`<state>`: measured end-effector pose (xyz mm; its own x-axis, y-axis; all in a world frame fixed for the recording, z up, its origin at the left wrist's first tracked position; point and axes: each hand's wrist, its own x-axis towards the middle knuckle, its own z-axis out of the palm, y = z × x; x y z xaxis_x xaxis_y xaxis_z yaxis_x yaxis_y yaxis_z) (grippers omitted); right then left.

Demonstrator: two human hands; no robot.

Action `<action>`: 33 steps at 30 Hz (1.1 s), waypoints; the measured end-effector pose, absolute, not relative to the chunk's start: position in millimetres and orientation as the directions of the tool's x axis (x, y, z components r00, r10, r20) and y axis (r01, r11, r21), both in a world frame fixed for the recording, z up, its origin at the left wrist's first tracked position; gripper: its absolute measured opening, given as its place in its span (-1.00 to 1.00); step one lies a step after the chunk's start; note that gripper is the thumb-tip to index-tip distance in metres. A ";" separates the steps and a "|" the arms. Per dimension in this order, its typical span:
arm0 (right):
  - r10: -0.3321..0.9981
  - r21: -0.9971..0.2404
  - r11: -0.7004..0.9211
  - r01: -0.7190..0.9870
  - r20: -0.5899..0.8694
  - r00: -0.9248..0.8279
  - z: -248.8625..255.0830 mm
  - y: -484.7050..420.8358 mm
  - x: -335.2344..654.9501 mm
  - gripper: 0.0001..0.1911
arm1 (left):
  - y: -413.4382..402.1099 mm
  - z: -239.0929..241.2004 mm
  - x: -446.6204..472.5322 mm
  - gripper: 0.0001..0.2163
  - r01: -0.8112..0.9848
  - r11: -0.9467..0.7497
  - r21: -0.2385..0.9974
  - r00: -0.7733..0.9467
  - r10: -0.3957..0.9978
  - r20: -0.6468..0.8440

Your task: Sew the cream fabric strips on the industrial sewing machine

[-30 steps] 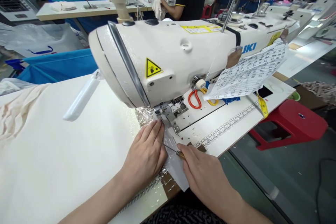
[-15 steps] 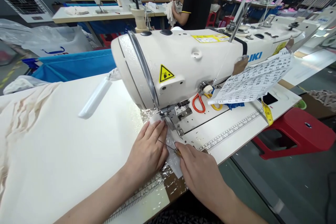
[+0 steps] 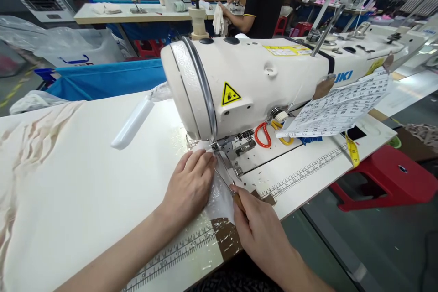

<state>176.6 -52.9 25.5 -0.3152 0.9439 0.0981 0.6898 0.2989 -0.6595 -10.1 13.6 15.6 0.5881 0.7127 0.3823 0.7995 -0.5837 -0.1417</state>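
Note:
My left hand [image 3: 191, 178] lies palm down on a piece of thin white fabric [image 3: 222, 203], its fingers close together and stretched toward the needle area of a white sewing machine [image 3: 239, 82]. The thumb is mostly hidden. In my right hand [image 3: 258, 221] is an awl [image 3: 238, 200] with a wooden handle, its thin metal shaft pointing up and left to the fabric beside my left fingertips. The presser foot [image 3: 215, 147] stands just beyond those fingertips, with the front edge of the fabric beneath or against it; which, I cannot tell.
Scissors with red and yellow handles [image 3: 263, 135] lie behind the needle area. A written paper sheet [image 3: 337, 107] leans on the machine. Cream fabric [image 3: 34, 146] is at the left, a red stool [image 3: 393, 175] at the right. Across the aisle, a person in black [image 3: 263, 7] handles cloth.
The awl tip has come away from under my left fingers and now shows to their right. My left hand lies flatter, and more of the fabric is visible. The view has shifted slightly.

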 end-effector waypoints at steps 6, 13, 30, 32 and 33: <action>0.940 -0.604 0.325 0.728 0.120 -0.320 26.3 -59.5 180.9 -0.59 | -1.1 11.2 3.9 -0.60 0.772 -0.632 -0.075 0.605 0.693 0.392; 0.941 -0.610 0.324 0.723 0.127 -0.314 26.9 -73.0 205.2 -0.64 | 3.6 9.3 1.7 -0.59 0.779 -0.622 -0.083 0.604 0.709 0.364; 0.974 -0.787 0.181 0.590 0.061 -0.218 26.6 -73.8 227.4 -0.71 | -4.3 11.3 3.6 -0.58 0.776 -0.621 -0.112 0.619 0.713 0.328; 0.974 -0.788 0.187 0.586 0.073 -0.213 25.7 -73.0 227.8 -0.72 | -5.1 11.6 4.3 -0.58 0.778 -0.619 -0.106 0.615 0.716 0.330; 0.975 -0.788 0.191 0.585 0.081 -0.208 25.3 -72.8 227.9 -0.72 | -5.5 11.7 4.8 -0.59 0.778 -0.620 -0.102 0.614 0.716 0.331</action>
<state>227.9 -72.8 25.3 -0.2078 0.9748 0.0813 0.5852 0.1905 -0.7882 4.8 -5.5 11.7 0.6142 0.7162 0.3315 0.7780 -0.6200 -0.1020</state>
